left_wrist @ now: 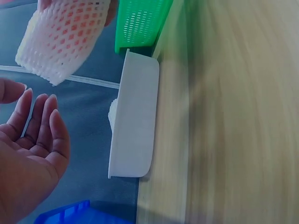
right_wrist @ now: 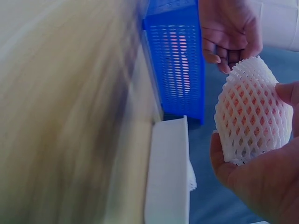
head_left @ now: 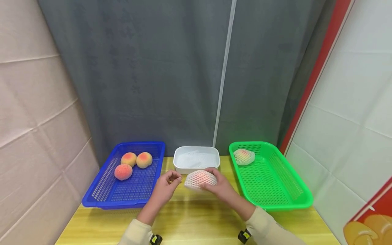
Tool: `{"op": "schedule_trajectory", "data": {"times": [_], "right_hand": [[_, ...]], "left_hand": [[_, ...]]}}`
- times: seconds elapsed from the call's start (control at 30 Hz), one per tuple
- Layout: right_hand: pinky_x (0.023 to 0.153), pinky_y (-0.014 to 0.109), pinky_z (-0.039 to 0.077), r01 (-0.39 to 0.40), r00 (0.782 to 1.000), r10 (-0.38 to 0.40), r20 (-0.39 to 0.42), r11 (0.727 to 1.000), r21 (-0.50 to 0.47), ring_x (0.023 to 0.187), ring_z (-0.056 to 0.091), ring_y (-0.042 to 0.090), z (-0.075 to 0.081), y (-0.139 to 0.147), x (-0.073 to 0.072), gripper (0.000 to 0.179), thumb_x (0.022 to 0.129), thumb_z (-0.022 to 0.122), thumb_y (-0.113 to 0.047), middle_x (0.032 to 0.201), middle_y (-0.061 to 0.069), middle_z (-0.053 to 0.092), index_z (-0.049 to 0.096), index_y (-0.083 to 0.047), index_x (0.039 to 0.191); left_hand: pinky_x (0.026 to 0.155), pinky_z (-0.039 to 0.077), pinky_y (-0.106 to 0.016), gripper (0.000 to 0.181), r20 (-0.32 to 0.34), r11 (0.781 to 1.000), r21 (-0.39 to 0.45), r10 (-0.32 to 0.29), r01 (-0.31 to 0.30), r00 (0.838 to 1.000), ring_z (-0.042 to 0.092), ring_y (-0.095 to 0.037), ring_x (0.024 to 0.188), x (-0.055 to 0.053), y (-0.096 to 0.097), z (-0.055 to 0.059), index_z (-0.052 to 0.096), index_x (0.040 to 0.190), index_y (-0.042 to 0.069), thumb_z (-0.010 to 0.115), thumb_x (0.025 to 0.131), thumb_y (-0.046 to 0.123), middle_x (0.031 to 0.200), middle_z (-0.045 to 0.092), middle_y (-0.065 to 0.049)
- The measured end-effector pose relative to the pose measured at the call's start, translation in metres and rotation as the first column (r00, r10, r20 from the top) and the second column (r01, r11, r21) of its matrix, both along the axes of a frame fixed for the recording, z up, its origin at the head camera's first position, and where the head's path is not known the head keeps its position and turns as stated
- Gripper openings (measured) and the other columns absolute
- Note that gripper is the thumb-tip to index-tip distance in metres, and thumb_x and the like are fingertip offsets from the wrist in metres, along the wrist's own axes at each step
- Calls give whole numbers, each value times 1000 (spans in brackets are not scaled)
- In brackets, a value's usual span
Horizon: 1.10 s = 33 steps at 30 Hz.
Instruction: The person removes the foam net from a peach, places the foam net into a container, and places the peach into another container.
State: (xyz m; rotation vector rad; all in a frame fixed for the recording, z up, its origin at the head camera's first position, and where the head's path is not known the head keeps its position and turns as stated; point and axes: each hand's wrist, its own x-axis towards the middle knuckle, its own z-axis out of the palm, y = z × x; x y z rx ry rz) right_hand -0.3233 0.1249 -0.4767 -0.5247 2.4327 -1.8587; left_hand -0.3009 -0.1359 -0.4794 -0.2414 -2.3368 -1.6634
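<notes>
A peach in a white foam net sleeve (head_left: 200, 179) is in my right hand (head_left: 223, 186), which grips it between thumb and fingers above the table. The net covers the whole fruit, and reddish skin shows through its mesh (right_wrist: 252, 116). Just left of the sleeve's end is my left hand (head_left: 165, 189), loosely bent and holding nothing; in the left wrist view its fingers (left_wrist: 39, 121) are apart from the net. Behind both hands stands a white tray (head_left: 197, 170) with white netting (head_left: 199, 159) in it.
A blue basket (head_left: 122, 204) at the left holds three bare peaches (head_left: 123, 172). In the green basket (head_left: 275, 206) at the right, another netted peach (head_left: 244, 157) lies in the far left corner. A grey curtain (head_left: 147, 75) hangs behind the wooden table (head_left: 196, 224).
</notes>
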Motion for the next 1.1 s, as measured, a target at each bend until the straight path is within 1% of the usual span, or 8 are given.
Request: {"op": "schedule_trajectory", "data": {"times": [0.07, 0.17, 0.3, 0.53, 0.63, 0.83, 0.9, 1.1], "right_hand": [[92, 39, 56, -2, 1000, 2, 3, 1000, -11, 111, 65, 26, 5, 2, 2, 57, 89, 91, -17, 131, 14, 68, 64, -10, 140], [93, 38, 55, -13, 1000, 13, 11, 999, -31, 113, 64, 26, 10, 4, 4, 57, 91, 90, -16, 133, 14, 67, 63, -9, 141], [95, 37, 55, -41, 999, 42, 16, 998, -45, 115, 63, 25, 13, 6, 6, 56, 93, 89, -15, 135, 15, 66, 63, -8, 142], [95, 35, 56, -88, 996, 89, 11, 995, -41, 114, 63, 25, 16, 7, 9, 58, 94, 88, -17, 137, 15, 66, 61, -8, 144], [93, 34, 57, -115, 993, 116, 6, 992, -50, 112, 64, 25, 17, 6, 11, 58, 95, 88, -17, 135, 16, 66, 61, -6, 145], [92, 32, 58, -128, 992, 128, 0, 991, -49, 112, 65, 24, 18, 5, 12, 58, 95, 88, -18, 134, 16, 67, 61, -7, 145], [91, 32, 58, -132, 991, 132, 1, 990, -59, 111, 66, 23, 18, 4, 13, 58, 95, 88, -18, 134, 16, 67, 61, -6, 144], [91, 30, 57, -142, 990, 142, -1, 988, -61, 110, 66, 22, 18, 1, 13, 56, 95, 88, -17, 133, 15, 67, 61, -6, 144]], "left_hand": [[78, 55, -27, 4, 5, 1000, 2, -27, 27, 1000, 67, -12, 88, 0, 0, 1, 76, 103, 6, 77, 103, 10, 95, 74, -2], [84, 58, -29, 6, -1, 994, 9, -109, 109, 994, 69, -13, 96, 1, 0, 3, 77, 108, 7, 78, 103, 11, 103, 76, -3], [92, 60, -33, 15, -43, 973, 24, -229, 230, 973, 71, -18, 107, 0, 0, 5, 76, 118, 3, 75, 103, 4, 114, 76, -11], [103, 60, -43, 34, -117, 935, 50, -343, 350, 932, 72, -25, 117, 0, 3, 11, 72, 130, -2, 75, 97, -6, 128, 72, -21], [106, 59, -47, 41, -122, 926, 47, -367, 374, 922, 70, -26, 120, 0, 4, 12, 70, 133, -5, 75, 93, -8, 132, 70, -24], [102, 61, -44, 45, -93, 924, 42, -376, 381, 922, 69, -41, 119, 0, 4, 10, 66, 135, -7, 75, 91, -7, 134, 66, -28], [100, 62, -43, 45, -81, 924, 40, -377, 381, 923, 69, -39, 119, -1, 5, 9, 66, 135, -7, 76, 90, -6, 133, 65, -27], [100, 61, -43, 48, -82, 919, 19, -392, 395, 916, 66, -24, 119, -4, 7, 8, 64, 135, -6, 80, 89, -5, 131, 65, -22]]}}
